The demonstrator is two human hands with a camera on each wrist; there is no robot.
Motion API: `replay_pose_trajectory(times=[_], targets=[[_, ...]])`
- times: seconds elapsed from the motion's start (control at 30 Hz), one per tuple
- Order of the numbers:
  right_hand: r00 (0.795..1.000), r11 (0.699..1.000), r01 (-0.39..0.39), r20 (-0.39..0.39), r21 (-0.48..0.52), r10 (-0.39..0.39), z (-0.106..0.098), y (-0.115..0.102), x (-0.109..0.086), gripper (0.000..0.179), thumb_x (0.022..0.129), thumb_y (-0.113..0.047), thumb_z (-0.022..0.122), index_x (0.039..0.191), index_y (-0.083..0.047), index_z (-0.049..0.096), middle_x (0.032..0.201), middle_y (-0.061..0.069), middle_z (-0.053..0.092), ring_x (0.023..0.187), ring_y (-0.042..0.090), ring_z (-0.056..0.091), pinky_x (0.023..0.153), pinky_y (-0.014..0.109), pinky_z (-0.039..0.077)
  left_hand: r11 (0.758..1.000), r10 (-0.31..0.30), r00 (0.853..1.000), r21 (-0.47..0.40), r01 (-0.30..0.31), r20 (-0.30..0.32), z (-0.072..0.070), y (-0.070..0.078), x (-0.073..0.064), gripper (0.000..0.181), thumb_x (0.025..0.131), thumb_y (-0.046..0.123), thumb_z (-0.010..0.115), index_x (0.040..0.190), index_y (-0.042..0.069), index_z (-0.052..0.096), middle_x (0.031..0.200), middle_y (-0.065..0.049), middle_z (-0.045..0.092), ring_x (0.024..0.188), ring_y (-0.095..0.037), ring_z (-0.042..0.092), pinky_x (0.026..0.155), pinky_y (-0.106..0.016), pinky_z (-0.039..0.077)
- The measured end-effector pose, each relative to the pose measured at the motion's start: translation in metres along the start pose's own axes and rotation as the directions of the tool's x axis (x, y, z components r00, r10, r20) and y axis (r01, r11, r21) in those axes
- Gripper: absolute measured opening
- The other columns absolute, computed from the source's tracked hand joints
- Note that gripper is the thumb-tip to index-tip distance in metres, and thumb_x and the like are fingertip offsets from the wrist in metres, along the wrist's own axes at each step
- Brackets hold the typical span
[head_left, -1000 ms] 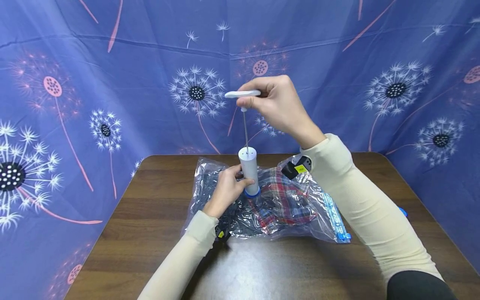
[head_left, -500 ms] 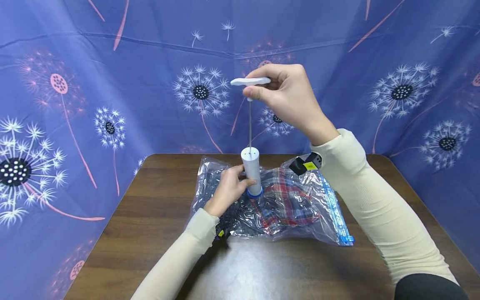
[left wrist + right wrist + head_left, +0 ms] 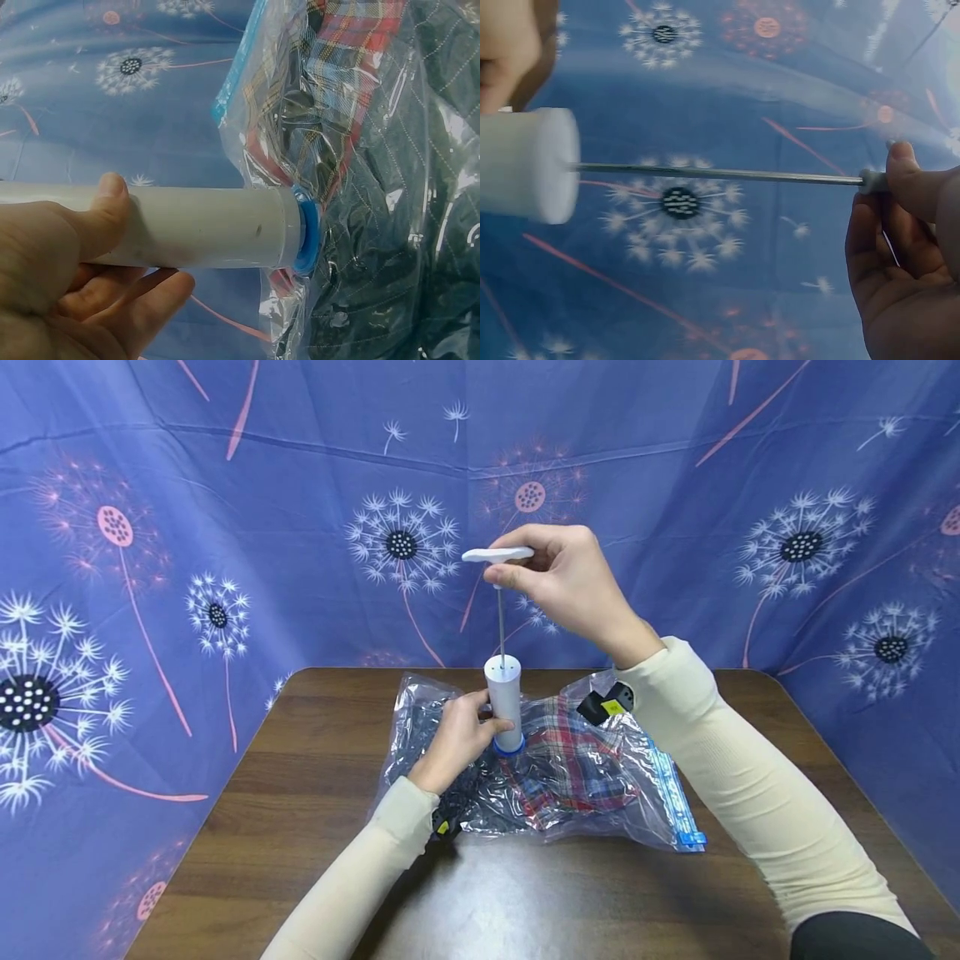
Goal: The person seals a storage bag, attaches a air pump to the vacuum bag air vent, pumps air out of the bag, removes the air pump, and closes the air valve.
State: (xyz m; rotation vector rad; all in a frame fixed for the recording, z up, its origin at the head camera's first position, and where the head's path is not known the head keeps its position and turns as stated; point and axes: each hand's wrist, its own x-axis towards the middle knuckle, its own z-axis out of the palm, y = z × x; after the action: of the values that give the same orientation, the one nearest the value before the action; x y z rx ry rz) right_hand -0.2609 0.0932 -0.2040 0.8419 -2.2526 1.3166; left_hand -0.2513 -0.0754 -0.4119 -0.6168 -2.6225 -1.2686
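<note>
A white hand pump stands upright on a clear vacuum storage bag, its lower end at the bag's blue valve. My left hand grips the pump's barrel near the bottom, thumb on one side and fingers on the other. Above, my right hand holds the white T-shaped handle with curled fingers. A thin metal rod shows between the handle and the barrel top. Inside the bag lie a plaid cloth and a dark quilted cloth.
The bag's blue zip strip, with a slider at its near end, lies at the right. Everything rests on a brown wooden table. A blue dandelion-print curtain hangs behind and at both sides.
My right hand rose with the pump handle, baring more rod, and has since come down again. My left hand stays on the barrel. The head view shifted slightly.
</note>
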Motion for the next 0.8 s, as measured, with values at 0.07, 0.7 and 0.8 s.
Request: replay_pose_trajectory(times=[0.07, 0.7, 0.8], targets=[[1.0, 1.0, -0.007, 0.026, -0.009, 0.007, 0.005, 0.01, -0.005, 0.016, 0.091, -0.014, 0.08, 0.107, -0.008, 0.08, 0.094, 0.008, 0.078, 0.072, 0.01, 0.071, 0.06, 0.02, 0.052, 1.0, 0.007, 1.0, -0.001, -0.007, -0.002, 0.0, 0.0, 0.0, 0.04, 0.086, 0.014, 0.084, 0.121, -0.001, 0.072, 0.117, -0.019, 0.075, 0.104, -0.03, 0.076, 0.084, -0.039, 0.064], [0.956, 0.981, -0.178, 0.226, -0.07, 0.19, 0.039, 0.069, -0.056, 0.018, 0.093, -0.017, 0.078, 0.108, -0.008, 0.078, 0.102, 0.009, 0.077, 0.085, 0.019, 0.075, 0.074, 0.035, 0.062, 1.0, 0.026, 1.0, -0.003, -0.026, 0.016, -0.003, -0.003, 0.002, 0.04, 0.087, 0.016, 0.084, 0.121, 0.0, 0.072, 0.116, -0.018, 0.075, 0.106, -0.029, 0.075, 0.089, -0.041, 0.063], [0.956, 0.979, -0.194, 0.211, -0.068, 0.204, 0.039, 0.071, -0.06, 0.019, 0.094, -0.018, 0.077, 0.11, -0.008, 0.077, 0.104, 0.009, 0.076, 0.087, 0.02, 0.076, 0.075, 0.036, 0.063, 1.0, 0.02, 0.999, 0.0, -0.02, 0.029, -0.003, -0.003, 0.003, 0.041, 0.087, 0.017, 0.084, 0.122, 0.001, 0.071, 0.118, -0.016, 0.075, 0.106, -0.027, 0.075, 0.088, -0.039, 0.063]])
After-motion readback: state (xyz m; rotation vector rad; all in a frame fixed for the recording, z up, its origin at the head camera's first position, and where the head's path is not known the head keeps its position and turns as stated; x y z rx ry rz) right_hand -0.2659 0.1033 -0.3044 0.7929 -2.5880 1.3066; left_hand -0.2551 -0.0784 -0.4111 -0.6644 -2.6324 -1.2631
